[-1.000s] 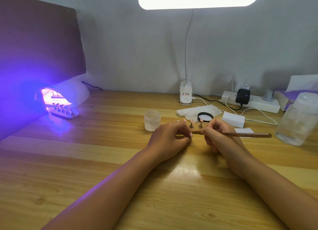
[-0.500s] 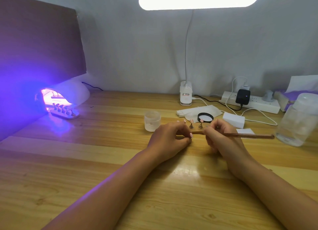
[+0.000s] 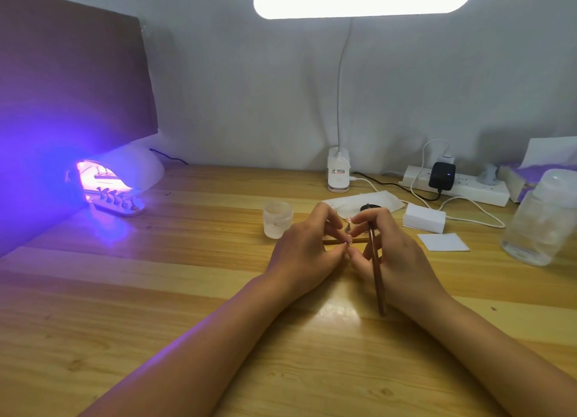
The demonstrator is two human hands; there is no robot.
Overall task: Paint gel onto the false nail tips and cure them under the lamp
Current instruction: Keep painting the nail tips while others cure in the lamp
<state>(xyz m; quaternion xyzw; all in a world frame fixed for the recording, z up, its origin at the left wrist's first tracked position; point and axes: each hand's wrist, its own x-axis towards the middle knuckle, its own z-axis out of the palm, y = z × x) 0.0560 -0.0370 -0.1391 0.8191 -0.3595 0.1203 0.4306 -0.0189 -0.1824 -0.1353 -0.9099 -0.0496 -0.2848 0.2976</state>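
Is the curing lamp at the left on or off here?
On. The curing lamp glows violet inside, and that light spills over the rack of nail tips at its mouth and the table.

Brown brush [image 3: 376, 270] gripped in the right fingers [image 3: 366, 218], handle trailing toward the wrist; 1 pale nail tip [image 3: 347, 220] just left of them.

Place: a small nail-work station; home or salon cannot be told.
Counter: pale striped wood counter [image 3: 156, 291] against a plain grey wall [image 3: 249, 89].
Lighting: clip-on bar lamp [image 3: 362, 0] overhead; white curing lamp [image 3: 137, 170] glowing violet, far left.
Supplies: rack of nail tips [image 3: 120, 202] at its mouth; small frosted jar [image 3: 278, 218].
Power: white power strip [image 3: 468, 188] by the wall.
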